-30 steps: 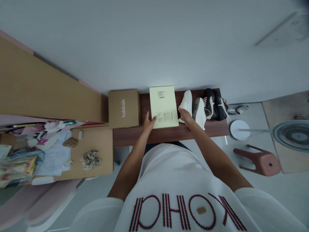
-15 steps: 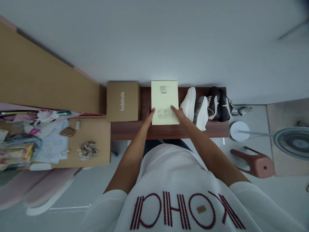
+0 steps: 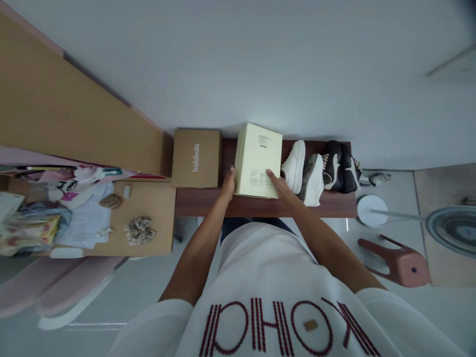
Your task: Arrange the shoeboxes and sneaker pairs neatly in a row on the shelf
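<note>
A pale yellow box (image 3: 257, 159) with printed labels is tilted above the dark wooden bench (image 3: 201, 204), one long side showing. My left hand (image 3: 228, 183) grips its left side. My right hand (image 3: 277, 181) presses on its label face at the lower right, close to a pair of white sneakers (image 3: 302, 173). Left of the box, a kraft cardboard box printed "balabala" (image 3: 195, 158) lies on the bench, a little apart from my left hand. Dark shoes with white marks (image 3: 338, 166) stand beyond the sneakers.
A tan desk (image 3: 148, 208) with papers and scattered items lies left of the bench, below a large tan board (image 3: 74, 94). On the floor to the right are a terracotta stool (image 3: 403, 267) and a fan with a round white base (image 3: 368, 210).
The yellow box has tilted and lifted off its flat position, now showing a long side. Both hands grip it more closely, and the view has shifted slightly.
</note>
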Tool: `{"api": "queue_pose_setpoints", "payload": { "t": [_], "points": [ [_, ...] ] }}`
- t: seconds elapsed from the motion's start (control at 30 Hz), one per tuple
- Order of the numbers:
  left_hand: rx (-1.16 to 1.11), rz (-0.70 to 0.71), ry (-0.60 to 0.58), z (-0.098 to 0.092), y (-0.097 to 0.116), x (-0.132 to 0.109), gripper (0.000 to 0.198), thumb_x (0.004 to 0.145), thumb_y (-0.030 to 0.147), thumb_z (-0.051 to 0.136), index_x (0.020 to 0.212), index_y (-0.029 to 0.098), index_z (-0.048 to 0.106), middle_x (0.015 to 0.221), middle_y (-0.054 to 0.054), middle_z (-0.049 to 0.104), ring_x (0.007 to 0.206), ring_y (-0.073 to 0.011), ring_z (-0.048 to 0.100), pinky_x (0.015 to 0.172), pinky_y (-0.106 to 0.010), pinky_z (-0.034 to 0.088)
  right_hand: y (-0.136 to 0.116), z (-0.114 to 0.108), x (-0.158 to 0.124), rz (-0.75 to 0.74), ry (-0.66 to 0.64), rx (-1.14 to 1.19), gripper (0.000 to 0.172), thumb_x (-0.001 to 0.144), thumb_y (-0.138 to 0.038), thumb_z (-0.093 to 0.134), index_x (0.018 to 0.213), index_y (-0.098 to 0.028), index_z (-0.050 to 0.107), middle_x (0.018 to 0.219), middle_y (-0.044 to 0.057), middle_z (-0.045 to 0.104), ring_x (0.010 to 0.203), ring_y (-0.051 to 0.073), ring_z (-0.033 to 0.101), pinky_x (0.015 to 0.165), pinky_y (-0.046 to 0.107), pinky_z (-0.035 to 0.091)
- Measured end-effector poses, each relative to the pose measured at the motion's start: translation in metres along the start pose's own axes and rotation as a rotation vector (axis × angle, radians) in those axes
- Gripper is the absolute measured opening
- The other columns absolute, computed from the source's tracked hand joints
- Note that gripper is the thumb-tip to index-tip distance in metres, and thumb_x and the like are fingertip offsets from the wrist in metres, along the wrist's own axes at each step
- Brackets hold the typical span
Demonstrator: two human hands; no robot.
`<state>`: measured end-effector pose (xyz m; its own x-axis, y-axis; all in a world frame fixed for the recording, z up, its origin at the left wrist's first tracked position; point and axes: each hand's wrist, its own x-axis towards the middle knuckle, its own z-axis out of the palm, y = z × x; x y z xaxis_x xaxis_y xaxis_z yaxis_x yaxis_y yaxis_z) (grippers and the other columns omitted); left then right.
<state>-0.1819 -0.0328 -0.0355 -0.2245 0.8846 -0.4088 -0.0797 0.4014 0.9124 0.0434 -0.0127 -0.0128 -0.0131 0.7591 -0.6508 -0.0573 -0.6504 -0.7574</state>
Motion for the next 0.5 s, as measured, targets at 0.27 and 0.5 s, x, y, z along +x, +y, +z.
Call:
{"api": "queue_pose_setpoints", "payload": {
  "t": [0.27,0.5],
  "points": [
    [-0.207,-0.149,-0.211,-0.005,0.051,-0.044,0.082,0.082,0.069,0.074,0.149,0.024,0.056,0.141,-0.014,0.069,0.133,-0.0334,0.065,0.113,-0.051,0.053,-0.008,0.005,-0.007,-0.163,0.007,-0.095,0.087,0.085,-0.076,0.063,0.151,-0.021,0.050,0.149,0.012,0.063,0.138,0.027,0.061,0.120,0.046,0.046],
    [-0.130,-0.029,-0.106,0.002,0.070,-0.056,0.086,0.081,0.053,0.081,0.156,0.024,0.050,0.145,-0.011,0.067,0.133,-0.0323,0.065,0.113,-0.049,0.053,-0.024,0.028,-0.017,-0.224,-0.065,-0.242,0.098,0.090,-0.084,0.051,0.164,-0.023,0.032,0.175,0.005,0.027,0.165,0.026,0.008,0.134,0.046,0.005]
  ]
}}
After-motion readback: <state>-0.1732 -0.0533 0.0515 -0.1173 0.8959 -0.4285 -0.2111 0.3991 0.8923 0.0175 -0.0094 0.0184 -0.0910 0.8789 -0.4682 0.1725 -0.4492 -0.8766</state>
